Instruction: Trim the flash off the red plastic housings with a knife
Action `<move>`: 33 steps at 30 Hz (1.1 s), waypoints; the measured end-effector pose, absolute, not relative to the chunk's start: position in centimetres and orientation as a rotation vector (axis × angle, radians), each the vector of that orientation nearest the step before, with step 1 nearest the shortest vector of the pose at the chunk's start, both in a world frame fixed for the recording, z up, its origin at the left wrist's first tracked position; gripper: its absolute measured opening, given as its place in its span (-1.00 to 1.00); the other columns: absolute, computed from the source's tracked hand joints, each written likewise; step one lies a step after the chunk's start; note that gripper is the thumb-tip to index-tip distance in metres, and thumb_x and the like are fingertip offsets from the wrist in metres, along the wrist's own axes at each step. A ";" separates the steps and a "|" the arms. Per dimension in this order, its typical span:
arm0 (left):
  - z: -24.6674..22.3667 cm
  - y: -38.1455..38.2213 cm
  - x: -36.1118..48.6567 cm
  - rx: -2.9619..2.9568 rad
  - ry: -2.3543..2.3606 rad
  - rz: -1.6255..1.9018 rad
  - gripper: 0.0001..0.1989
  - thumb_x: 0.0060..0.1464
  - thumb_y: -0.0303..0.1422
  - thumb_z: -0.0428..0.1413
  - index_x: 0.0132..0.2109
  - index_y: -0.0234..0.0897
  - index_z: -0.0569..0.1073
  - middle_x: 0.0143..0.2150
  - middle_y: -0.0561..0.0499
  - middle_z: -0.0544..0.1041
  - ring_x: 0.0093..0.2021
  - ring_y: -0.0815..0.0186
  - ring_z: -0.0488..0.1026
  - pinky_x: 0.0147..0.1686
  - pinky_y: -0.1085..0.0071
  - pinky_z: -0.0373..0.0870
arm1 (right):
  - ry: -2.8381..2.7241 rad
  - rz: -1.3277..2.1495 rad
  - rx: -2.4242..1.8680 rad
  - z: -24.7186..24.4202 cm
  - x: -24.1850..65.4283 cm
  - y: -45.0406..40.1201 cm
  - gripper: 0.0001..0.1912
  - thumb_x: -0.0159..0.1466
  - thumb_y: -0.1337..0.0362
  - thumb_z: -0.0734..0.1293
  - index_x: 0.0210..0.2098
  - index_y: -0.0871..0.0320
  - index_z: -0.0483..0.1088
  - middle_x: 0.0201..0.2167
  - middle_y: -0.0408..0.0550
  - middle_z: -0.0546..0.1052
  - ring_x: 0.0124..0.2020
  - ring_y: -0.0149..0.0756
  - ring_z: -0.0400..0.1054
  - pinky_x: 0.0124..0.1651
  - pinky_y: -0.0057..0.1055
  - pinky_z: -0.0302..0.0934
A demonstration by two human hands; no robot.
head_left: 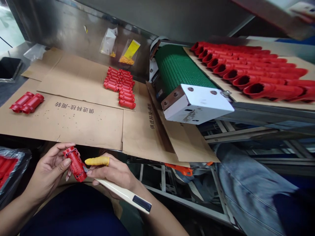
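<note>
My left hand (52,165) grips a red plastic tubular part (75,165) between thumb and fingers, tilted above my lap. Cut-outs with dark edges run along its upward side. My right hand (113,172) is closed around a knife with a cream handle (123,193) and a dark end piece. Its blade lies against the lower right side of the part, near the rim. A yellow finger cot (97,161) covers one finger of my right hand. On the cardboard ahead lie two red parts (27,102) at the left and a cluster of similar red parts (119,85) farther back.
Cardboard sheets (98,131) cover the bench. A green conveyor belt (182,68) with a white end bracket (197,105) stands right, beside rows of longer red parts (265,72). A lined bin (24,157) holds red parts at left. A phone (10,68) lies far left. Someone's jeans (248,180) show at right.
</note>
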State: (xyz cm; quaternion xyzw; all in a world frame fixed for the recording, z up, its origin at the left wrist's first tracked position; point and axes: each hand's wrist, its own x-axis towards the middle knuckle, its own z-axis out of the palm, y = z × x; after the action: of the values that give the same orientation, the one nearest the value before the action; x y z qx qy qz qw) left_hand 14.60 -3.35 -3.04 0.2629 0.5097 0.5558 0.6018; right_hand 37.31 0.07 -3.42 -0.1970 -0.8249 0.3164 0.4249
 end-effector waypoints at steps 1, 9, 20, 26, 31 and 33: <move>-3.1 -3.3 14.5 0.607 1.169 1.285 -0.57 0.02 -0.19 0.51 0.02 -0.18 0.67 -0.27 0.00 0.61 -0.47 0.40 0.45 -0.55 0.57 0.44 | -2.066 0.816 -0.460 -3.3 37.3 0.2 -0.76 0.52 0.30 0.38 0.14 0.17 0.53 -0.05 0.07 0.71 -0.03 -0.21 0.63 0.04 -0.28 0.57; -4.1 -3.1 13.5 0.634 1.167 1.184 -0.61 0.11 -0.16 0.46 0.03 -0.17 0.64 -0.38 0.09 0.56 -0.58 0.49 0.36 -0.62 0.63 0.34 | -2.285 0.490 -0.524 -3.7 36.6 -0.3 -0.80 0.56 0.30 0.31 0.06 0.25 0.54 -0.29 -0.02 0.67 -0.29 -0.26 0.53 -0.19 -0.36 0.53; -3.9 -2.9 13.6 0.461 1.172 1.082 -0.53 0.03 -0.11 0.48 0.01 -0.22 0.64 -0.35 0.05 0.55 -0.55 0.45 0.36 -0.59 0.57 0.39 | -1.104 1.649 -0.716 -3.6 35.6 -1.3 -0.72 0.49 0.00 0.39 -0.14 0.08 0.55 -0.42 -0.12 0.62 -0.53 -0.36 0.44 -0.47 -0.44 0.40; -3.6 -3.1 13.6 0.498 1.174 1.023 -0.55 0.03 -0.10 0.49 0.03 -0.15 0.67 -0.21 0.00 0.62 -0.43 0.40 0.48 -0.42 0.51 0.52 | -1.865 1.018 -0.810 -2.2 35.7 -0.4 -0.89 0.44 0.25 0.49 -0.12 0.10 0.70 -0.30 -0.05 0.74 -0.34 -0.32 0.51 -0.20 -0.40 0.47; -3.5 -3.3 14.0 0.522 1.184 1.007 -0.56 0.03 -0.08 0.48 0.02 -0.12 0.67 -0.19 0.00 0.63 -0.43 0.38 0.50 -0.40 0.47 0.53 | -1.965 1.050 -0.766 -2.2 34.8 -0.1 -0.92 0.44 0.32 0.47 -0.19 0.14 0.66 -0.35 -0.11 0.69 -0.36 -0.36 0.51 -0.22 -0.47 0.46; -3.2 -3.4 14.2 0.504 1.193 1.029 -0.57 0.02 -0.08 0.48 -0.01 -0.12 0.67 -0.25 0.04 0.60 -0.42 0.36 0.51 -0.39 0.47 0.53 | -2.072 0.982 -0.757 -2.4 34.5 -0.2 -0.90 0.46 0.36 0.41 -0.19 0.15 0.60 -0.33 -0.09 0.66 -0.34 -0.33 0.49 -0.21 -0.45 0.44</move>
State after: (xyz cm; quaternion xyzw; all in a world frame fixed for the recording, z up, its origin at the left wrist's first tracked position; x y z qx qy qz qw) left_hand 14.24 -3.40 -3.20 0.2241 0.5307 0.4577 0.6773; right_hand 34.54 -0.21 -2.39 -0.2932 -0.8019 0.3802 0.3555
